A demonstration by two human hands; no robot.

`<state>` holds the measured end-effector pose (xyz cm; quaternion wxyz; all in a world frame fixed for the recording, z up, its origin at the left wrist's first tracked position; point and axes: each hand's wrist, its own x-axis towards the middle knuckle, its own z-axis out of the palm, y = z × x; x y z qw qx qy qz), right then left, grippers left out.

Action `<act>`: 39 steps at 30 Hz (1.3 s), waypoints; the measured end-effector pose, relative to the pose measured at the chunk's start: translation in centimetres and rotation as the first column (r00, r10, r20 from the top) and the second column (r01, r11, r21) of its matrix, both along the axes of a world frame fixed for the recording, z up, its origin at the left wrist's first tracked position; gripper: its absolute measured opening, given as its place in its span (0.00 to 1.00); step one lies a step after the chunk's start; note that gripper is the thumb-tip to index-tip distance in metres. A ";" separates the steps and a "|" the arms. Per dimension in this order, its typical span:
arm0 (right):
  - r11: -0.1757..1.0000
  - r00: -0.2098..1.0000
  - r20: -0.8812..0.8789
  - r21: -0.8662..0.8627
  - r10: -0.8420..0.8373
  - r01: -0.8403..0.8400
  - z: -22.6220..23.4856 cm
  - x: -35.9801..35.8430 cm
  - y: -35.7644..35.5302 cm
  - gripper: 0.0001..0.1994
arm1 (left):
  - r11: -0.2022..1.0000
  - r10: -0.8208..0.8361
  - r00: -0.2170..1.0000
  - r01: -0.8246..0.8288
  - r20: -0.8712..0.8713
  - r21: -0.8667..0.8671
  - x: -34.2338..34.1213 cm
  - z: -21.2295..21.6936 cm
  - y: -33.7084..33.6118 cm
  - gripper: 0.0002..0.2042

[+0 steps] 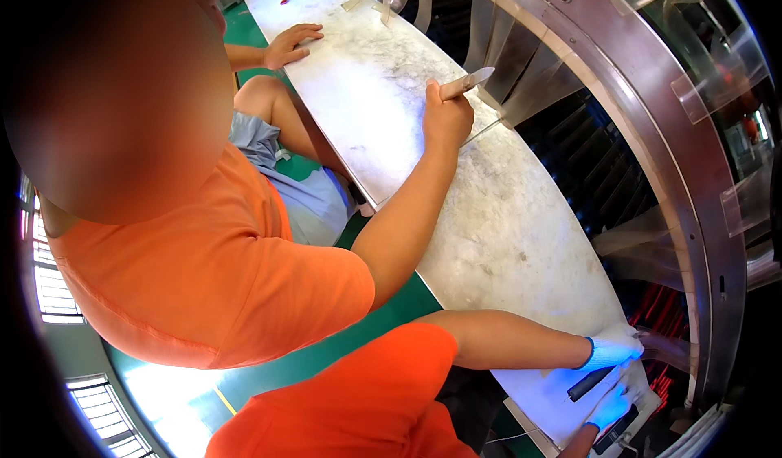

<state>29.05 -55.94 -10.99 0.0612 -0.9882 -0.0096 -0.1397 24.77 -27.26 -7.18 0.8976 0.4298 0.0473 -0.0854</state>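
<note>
At the lower right end of a pale, stained worktop [521,246], my left hand [612,352] wears a white glove that looks blue in the light. Its fingers are bent together near the worktop's outer edge, and what they grip is too bright and small to make out. Just below it, my right hand [609,411], also gloved, reaches up with its fingers drawn together toward the left. A dark bar, perhaps a handle [591,384], lies between the two hands; whether either touches it I cannot tell. Another black object [617,430] sits beside my right hand.
Close on my left sits a co-worker in an orange shirt [212,270], raising a tan-handled, knife-like tool [460,87] in one hand; the other hand [293,45] rests on the worktop. Beyond runs a curved metal machine frame [652,140] with clear plastic flaps [538,83] over dark slats.
</note>
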 end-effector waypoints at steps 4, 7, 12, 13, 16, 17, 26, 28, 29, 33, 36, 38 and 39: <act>0.999 0.996 0.078 0.005 0.046 -0.047 0.2 -0.2 1.7 0.22 | 1.000 0.003 1.000 -0.003 0.004 0.026 -0.5 0.3 0.9 0.17; 0.994 0.976 0.202 0.052 0.087 -0.100 -1.0 0.2 0.5 0.22 | 0.998 0.005 0.999 -0.007 0.036 0.058 0.1 -0.9 -0.7 0.18; 0.996 0.999 0.030 0.085 0.023 -0.026 0.2 -0.1 1.4 0.24 | 0.999 -0.048 0.999 0.048 0.000 -0.021 0.2 -1.1 -1.3 0.16; 0.997 0.998 0.000 0.053 0.057 -0.057 0.3 0.0 1.0 0.25 | 0.996 -0.063 0.998 0.062 -0.009 -0.062 0.0 -1.0 -0.9 0.15; 0.998 0.997 0.052 -0.013 0.056 -0.055 -1.1 0.6 -1.4 0.28 | 0.997 0.046 0.998 -0.049 0.047 0.068 0.7 -1.7 -1.8 0.15; 0.999 0.977 -0.207 -0.017 -0.046 0.044 2.4 -0.9 2.0 0.31 | 0.999 0.035 0.999 -0.035 0.006 -0.011 0.6 -1.8 -1.6 0.15; 0.999 0.999 -0.039 -0.049 -0.023 0.021 -1.7 0.8 -3.8 0.30 | 0.973 0.214 0.976 -0.209 -0.047 0.097 1.1 -2.5 -2.2 0.15; 0.999 0.998 -0.045 -0.026 -0.036 0.035 -0.2 0.7 -1.2 0.30 | 0.980 0.197 0.979 -0.197 -0.054 0.011 1.5 -2.4 -1.9 0.14; 0.999 0.999 -0.036 -0.041 -0.034 0.032 -0.3 0.9 -1.5 0.29 | 0.981 0.188 0.981 -0.190 -0.057 -0.031 1.4 -2.0 -1.7 0.14; 0.996 0.999 -0.030 -0.080 -0.033 0.030 -2.7 3.4 -4.4 0.29 | 0.981 0.188 0.979 -0.191 -0.079 -0.038 0.7 -0.9 -0.8 0.14; 0.988 0.996 -0.047 -0.128 0.078 -0.084 -1.2 2.4 -5.7 0.28 | 0.979 0.204 0.975 -0.201 -0.087 0.046 0.0 -1.7 -1.1 0.16; 0.990 0.994 -0.020 -0.094 0.103 -0.105 -0.1 2.9 -3.8 0.28 | 0.982 0.169 0.984 -0.163 -0.062 0.093 0.5 -2.1 -0.7 0.19; 0.989 0.994 -0.043 -0.104 0.099 -0.103 0.0 2.7 -3.9 0.29 | 0.967 0.244 0.969 -0.240 -0.042 0.090 0.8 -3.2 -1.9 0.20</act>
